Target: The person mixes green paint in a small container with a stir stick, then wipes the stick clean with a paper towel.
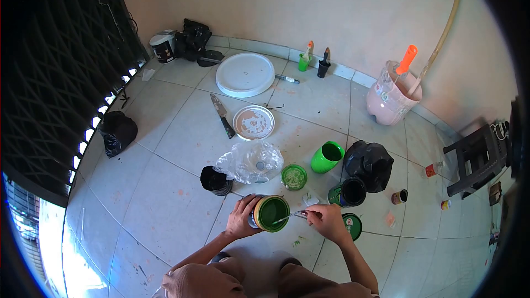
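While tilted on the floor (165, 187), green paint can (269, 213) gripped by left hand (241, 218). Right hand (326, 221) closed on thin tool (290, 216), tip at can mouth. Green lid (294, 177) just beyond.

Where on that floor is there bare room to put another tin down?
Bare tiles lie left of the black cup, toward the black bag, and between the white lid and pink bucket. It is crowded around the green can in the left hand.
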Action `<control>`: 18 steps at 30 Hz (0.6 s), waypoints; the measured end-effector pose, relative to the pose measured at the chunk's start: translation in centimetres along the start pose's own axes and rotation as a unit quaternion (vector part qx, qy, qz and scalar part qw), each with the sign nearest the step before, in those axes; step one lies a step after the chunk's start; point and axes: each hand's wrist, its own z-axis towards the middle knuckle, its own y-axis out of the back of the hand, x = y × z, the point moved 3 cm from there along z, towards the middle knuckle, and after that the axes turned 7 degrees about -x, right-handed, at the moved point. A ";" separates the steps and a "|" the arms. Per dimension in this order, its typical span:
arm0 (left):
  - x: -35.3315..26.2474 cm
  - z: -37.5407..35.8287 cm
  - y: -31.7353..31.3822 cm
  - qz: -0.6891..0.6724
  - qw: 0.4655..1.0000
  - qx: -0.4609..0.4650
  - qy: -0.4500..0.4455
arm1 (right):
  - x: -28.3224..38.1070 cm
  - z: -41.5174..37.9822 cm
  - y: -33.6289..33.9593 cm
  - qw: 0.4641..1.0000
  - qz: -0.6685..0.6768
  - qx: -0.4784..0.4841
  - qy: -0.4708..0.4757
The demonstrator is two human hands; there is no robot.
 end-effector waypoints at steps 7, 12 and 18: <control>0.3 0.1 0.0 -0.013 1.000 -0.008 0.015 | 1.0 -0.3 0.8 1.000 0.006 -0.005 0.001; 0.6 0.0 0.0 -0.015 0.999 -0.010 0.027 | 0.7 -0.3 1.3 1.000 -0.010 -0.022 -0.002; 0.6 0.1 0.1 -0.017 0.999 0.001 0.035 | 0.4 -0.5 2.1 0.998 0.004 0.000 -0.068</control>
